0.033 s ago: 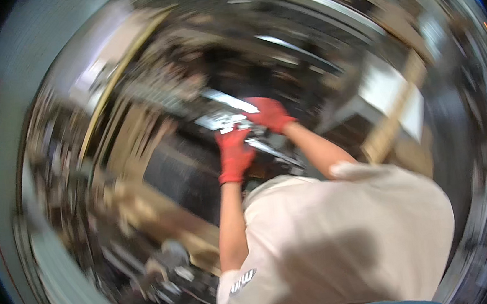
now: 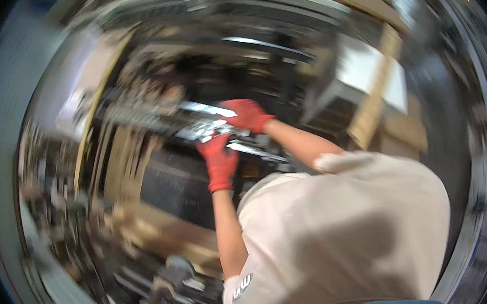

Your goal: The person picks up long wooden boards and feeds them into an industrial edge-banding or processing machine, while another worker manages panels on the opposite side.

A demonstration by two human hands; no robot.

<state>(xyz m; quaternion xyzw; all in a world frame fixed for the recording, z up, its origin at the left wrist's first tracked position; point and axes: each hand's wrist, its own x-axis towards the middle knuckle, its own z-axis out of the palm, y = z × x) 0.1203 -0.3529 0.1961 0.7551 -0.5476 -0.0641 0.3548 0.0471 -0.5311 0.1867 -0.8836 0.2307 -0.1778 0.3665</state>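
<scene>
The picture is blurry, so small things are hard to make out. A person in a pale beige short-sleeved shirt [image 2: 347,230] fills the lower right, from about four to six o'clock. Both arms reach up toward the middle of the view, and both hands wear bright red gloves.

The left hand [image 2: 219,160] sits just left of the middle. Its fingers are curled up around the near end of a shiny, flat silver metal piece [image 2: 205,127], and it looks clamped on it. The right hand [image 2: 247,115] is a bit higher, toward one o'clock from the left hand. It is closed over the same metal piece from above.

The metal piece lies just above the middle of the view, between the two gloves, and runs out toward ten o'clock. It rests on top of a big dark machine [image 2: 176,186]. Another thin shiny metal strip [image 2: 255,149] lies just below the right hand, toward four o'clock.

A tan cardboard box [image 2: 378,105] stands at two o'clock, well apart from the hands.
</scene>
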